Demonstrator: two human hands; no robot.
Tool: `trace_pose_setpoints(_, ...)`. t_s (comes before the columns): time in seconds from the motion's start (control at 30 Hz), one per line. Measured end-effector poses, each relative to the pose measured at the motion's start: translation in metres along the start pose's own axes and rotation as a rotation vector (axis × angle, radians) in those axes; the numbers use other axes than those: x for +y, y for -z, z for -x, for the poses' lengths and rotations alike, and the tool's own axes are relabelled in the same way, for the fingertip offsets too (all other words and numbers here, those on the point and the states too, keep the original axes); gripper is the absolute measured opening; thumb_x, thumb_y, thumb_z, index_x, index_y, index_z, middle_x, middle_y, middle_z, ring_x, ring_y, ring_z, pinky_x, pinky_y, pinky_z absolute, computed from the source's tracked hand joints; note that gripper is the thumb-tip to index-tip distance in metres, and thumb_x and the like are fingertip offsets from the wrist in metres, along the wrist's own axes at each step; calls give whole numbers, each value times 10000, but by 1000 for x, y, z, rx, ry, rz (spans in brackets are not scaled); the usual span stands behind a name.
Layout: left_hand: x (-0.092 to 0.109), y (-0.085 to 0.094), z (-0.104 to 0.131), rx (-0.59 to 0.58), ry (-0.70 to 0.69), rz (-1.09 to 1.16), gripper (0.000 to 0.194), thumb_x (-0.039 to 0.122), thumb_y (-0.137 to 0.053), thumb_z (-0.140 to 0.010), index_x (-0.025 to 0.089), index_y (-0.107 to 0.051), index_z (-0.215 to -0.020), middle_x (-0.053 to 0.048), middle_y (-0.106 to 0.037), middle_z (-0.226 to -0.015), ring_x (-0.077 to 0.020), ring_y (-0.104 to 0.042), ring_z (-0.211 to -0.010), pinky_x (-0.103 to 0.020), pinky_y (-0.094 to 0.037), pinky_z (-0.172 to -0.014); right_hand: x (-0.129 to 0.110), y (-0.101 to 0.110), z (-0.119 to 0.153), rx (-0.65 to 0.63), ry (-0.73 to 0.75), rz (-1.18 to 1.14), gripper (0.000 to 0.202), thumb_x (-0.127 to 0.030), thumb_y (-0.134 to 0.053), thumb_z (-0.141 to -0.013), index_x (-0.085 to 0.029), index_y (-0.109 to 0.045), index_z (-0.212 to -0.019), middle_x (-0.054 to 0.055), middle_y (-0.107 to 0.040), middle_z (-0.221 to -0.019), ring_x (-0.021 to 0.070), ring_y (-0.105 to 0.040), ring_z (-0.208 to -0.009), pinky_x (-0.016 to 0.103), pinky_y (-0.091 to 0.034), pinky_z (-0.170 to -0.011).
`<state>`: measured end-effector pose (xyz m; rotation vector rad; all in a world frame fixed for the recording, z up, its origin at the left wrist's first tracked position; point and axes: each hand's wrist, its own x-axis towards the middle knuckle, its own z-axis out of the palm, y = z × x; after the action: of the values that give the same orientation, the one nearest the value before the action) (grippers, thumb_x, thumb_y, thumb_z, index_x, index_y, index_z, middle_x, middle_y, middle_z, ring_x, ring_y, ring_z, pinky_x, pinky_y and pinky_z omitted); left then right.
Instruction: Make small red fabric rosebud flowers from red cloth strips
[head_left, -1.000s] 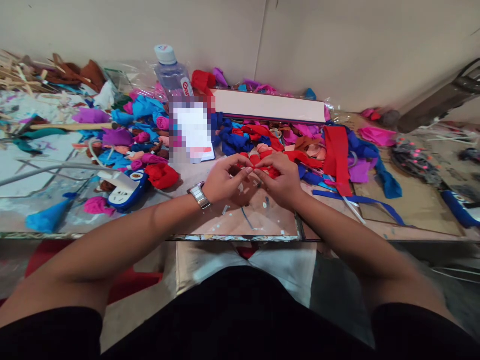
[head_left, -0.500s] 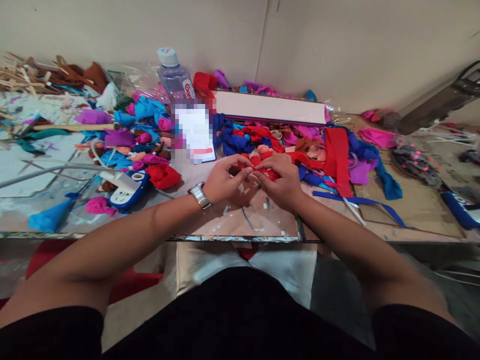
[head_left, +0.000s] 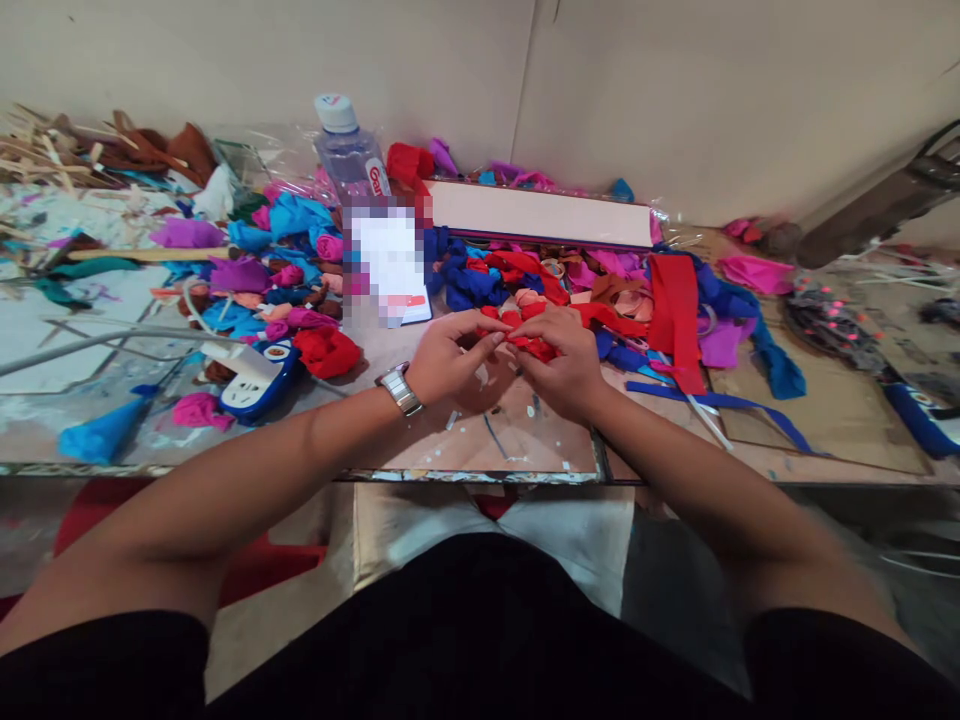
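Note:
My left hand [head_left: 456,358] and my right hand [head_left: 564,368] meet over the middle of the table. Between them is a small bunch of red crepe-like paper [head_left: 535,347], partly covered by my fingers. Thumb and index finger of my left hand pinch its left end. My right hand curls around the rest of it from the right. Just behind my hands lies a heap of coloured strips and scraps, with a wide red strip [head_left: 675,320] hanging toward the front on the right.
A phone [head_left: 390,262] leans near a clear bottle [head_left: 346,155]. To the left are a blue and white power strip [head_left: 259,385] with a plug and cable, and crumpled paper blooms such as a red one [head_left: 326,352]. A long pale box [head_left: 540,213] lies at the back.
My hands stay in nearly the same place. The fingers have shifted slightly around the red paper, and a bit more of it shows under my right hand.

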<state>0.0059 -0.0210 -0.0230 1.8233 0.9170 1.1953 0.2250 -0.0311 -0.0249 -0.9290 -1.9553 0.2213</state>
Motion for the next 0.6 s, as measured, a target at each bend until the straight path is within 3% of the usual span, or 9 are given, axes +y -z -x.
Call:
trace_pose_setpoints(0.27, -1, 1, 0, 1, -12, -26, 428, 613, -796, -912, 211, -865, -1044, -92, -825, -962, -195, -766, -840, -308, -617, -743, -3, 1, -3, 2, 21, -66, 82, -372, -753, -983, -292, -771, -977, 15, -827, -960, 229, -747, -938, 454, -549, -955)
trace_pose_setpoints(0.47, 2, 2, -1, 18, -30, -41, 385, 582, -788, -931, 214, -857, -1021, -78, -821, -937, -183, -771, -806, -294, -610, -735, -9, 6, -5, -23, 17, -61, 201, -485, -781, -967, -284, -779, -978, 30, -834, -974, 238, -760, -942, 472, -541, -993)
trace_pose_setpoints(0.6, 3, 1, 1, 16, -26, -28, 386, 568, -761, -955, 203, -849, -1042, -86, -821, -964, -174, -766, -758, -289, -603, -696, -8, 5, -5, 14, 11, -64, 178, -467, -799, -962, -289, -783, -968, 19, -832, -951, 228, -757, -925, 460, -543, -975)
